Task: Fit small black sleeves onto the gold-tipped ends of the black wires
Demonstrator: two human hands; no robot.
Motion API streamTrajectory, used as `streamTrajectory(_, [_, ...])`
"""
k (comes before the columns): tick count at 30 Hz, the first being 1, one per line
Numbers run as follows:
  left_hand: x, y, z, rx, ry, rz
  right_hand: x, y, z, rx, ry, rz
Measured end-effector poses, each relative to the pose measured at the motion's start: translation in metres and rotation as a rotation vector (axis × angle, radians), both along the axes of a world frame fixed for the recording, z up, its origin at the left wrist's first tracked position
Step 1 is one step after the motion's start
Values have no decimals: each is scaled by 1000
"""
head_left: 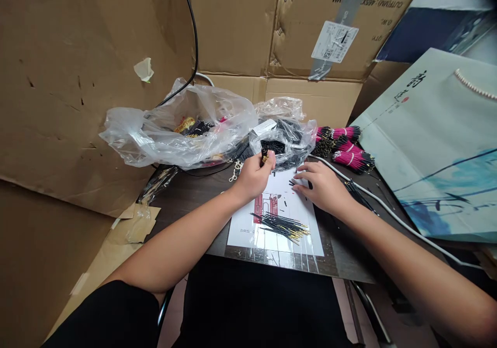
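Note:
My left hand (251,178) is closed around a small bunch of thin black pieces with gold tips (265,158), most of it hidden in the fist. To its right, my right hand (322,185) has its fingers curved and apart, low over the sheet's edge. Short black pieces (292,183) lie by its fingertips. Nearer my body, a loose pile of thin black wire-like sticks with gold ends (283,225) is spread on the white printed sheet (238,236). Just beyond my left hand sits a clear plastic bag (298,148) of black pieces.
A larger clear bag (155,138) with mixed contents stands at the back left. Pink-and-black bundles (349,156) lie at the back right, beside a white cable (373,195) and a large paper bag (438,146). Cardboard (229,22) walls the left and back.

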State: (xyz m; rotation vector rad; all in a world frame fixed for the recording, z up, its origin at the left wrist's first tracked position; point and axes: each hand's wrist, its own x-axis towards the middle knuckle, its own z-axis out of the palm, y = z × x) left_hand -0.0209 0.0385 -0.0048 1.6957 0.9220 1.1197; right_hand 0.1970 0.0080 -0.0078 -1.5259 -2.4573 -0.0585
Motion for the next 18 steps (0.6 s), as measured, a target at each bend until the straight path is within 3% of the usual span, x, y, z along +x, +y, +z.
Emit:
streamTrajectory(4, [3,-3,-3,71,133,-51,-14,-1,-10,15,-39,-26])
streamTrajectory(11, [7,-8,-12,238,635,-212,-21,-12,-12,37,-82,-6])
streamTrajectory(18, [11,-16,-4,220,686,-323,-18,-29,-1,20,257,71])
